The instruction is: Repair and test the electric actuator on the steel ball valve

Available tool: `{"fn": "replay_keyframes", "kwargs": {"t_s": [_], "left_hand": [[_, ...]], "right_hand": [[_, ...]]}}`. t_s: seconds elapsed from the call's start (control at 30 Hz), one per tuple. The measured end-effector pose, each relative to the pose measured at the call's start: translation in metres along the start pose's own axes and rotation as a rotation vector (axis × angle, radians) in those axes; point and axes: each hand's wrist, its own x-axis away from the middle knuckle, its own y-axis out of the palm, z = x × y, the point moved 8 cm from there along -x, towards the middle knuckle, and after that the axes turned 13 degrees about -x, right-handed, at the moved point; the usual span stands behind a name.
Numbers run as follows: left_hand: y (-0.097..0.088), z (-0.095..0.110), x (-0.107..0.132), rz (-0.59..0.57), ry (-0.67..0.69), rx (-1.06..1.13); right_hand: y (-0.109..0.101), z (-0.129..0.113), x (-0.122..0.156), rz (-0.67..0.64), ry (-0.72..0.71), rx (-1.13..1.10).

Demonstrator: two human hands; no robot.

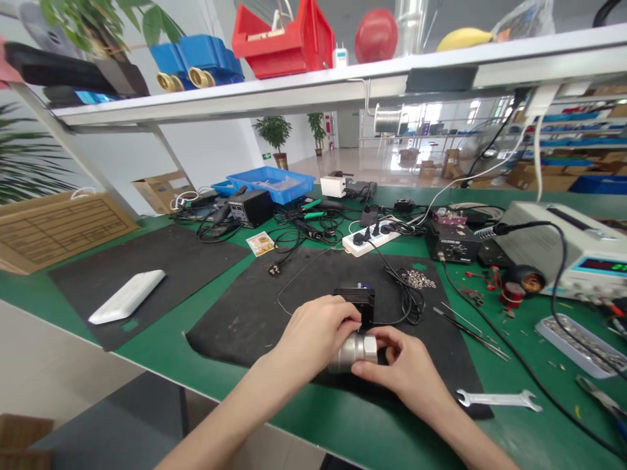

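My left hand (pixel 316 333) and my right hand (pixel 401 362) are both closed round a short silver metal cylinder (pixel 355 349), held just above a black mat (pixel 245 313) on the green bench. A small black box-shaped part (pixel 356 301) with a black cable sits right behind the cylinder, touching my left fingertips. The cylinder's far end is hidden by my fingers.
A wrench (pixel 499 398) lies to the right of my right hand, tweezers (pixel 470 329) and a pile of small metal nuts (pixel 418 279) beyond it. A white power strip (pixel 375 236), a soldering station (pixel 453 243), a power supply (pixel 568 251) and a white flat case (pixel 128 297) stand around.
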Motion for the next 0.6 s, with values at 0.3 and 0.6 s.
{"fn": "replay_keyframes", "kwargs": {"t_s": [0.3, 0.6], "left_hand": [[0.008, 0.021, -0.010, -0.088, 0.246, -0.234], [0.007, 0.048, 0.019, 0.013, 0.850, -0.566]], "right_hand": [[0.001, -0.002, 0.002, -0.034, -0.014, 0.077], [-0.001, -0.012, 0.005, -0.060, -0.111, 0.205]]}}
